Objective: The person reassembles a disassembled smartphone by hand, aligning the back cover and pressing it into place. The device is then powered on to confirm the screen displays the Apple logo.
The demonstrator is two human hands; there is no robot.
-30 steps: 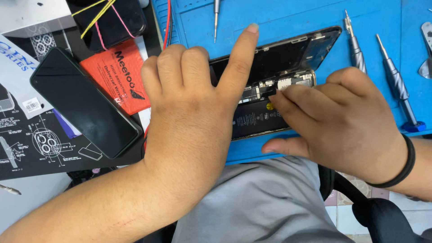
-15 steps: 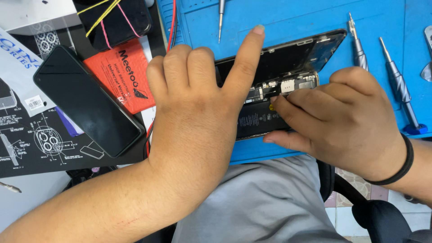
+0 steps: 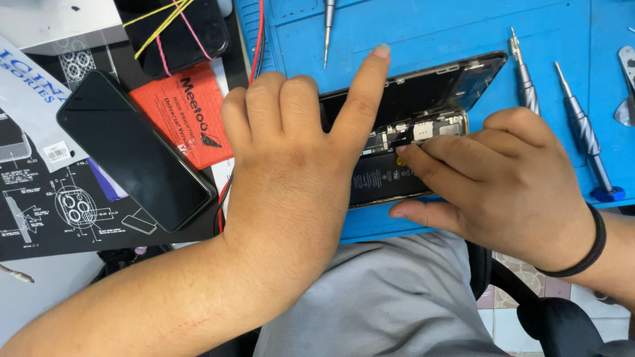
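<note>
- My left hand (image 3: pixel 291 172) rests on one opened black smartphone (image 3: pixel 410 129) on the blue rubber mat (image 3: pixel 423 33), index finger straight, others curled.
- My right hand (image 3: pixel 509 185) presses gathered fingertips inside it.
- Three metal screwdrivers (image 3: pixel 585 139) lie nearby; one intact black phone (image 3: pixel 132 149) lies left.

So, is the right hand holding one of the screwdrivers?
No, the right hand touches the opened phone; the screwdrivers lie untouched on the blue mat.
</note>
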